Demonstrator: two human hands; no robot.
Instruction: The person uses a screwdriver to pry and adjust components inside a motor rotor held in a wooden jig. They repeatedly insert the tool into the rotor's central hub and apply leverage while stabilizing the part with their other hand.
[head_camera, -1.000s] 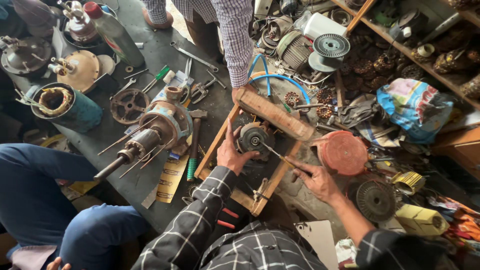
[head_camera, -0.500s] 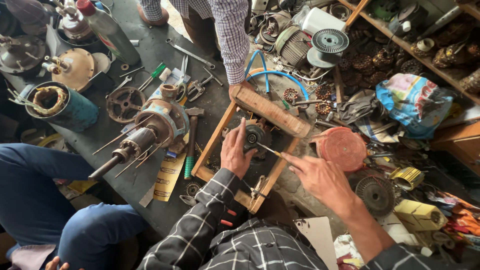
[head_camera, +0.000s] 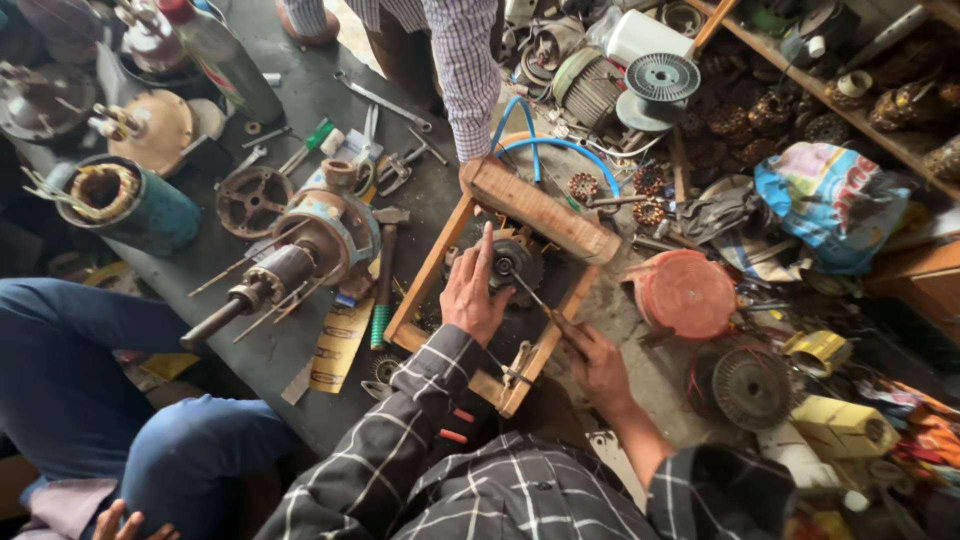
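Your left hand (head_camera: 472, 296) lies flat, fingers spread, on the round grey toothed metal part (head_camera: 512, 262) inside the one wooden frame (head_camera: 535, 212); your right hand (head_camera: 597, 362), just beside the frame, grips one thin metal rod (head_camera: 532, 297) probing it. The part looks seated, the work unfinished

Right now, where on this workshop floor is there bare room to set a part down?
Bare grey floor shows between the green bottle, the long spanner and the standing person's sleeve. A smaller patch lies between the right hand and the red cover. Around the wooden frame, the left hand and the shelf side, parts crowd everything.
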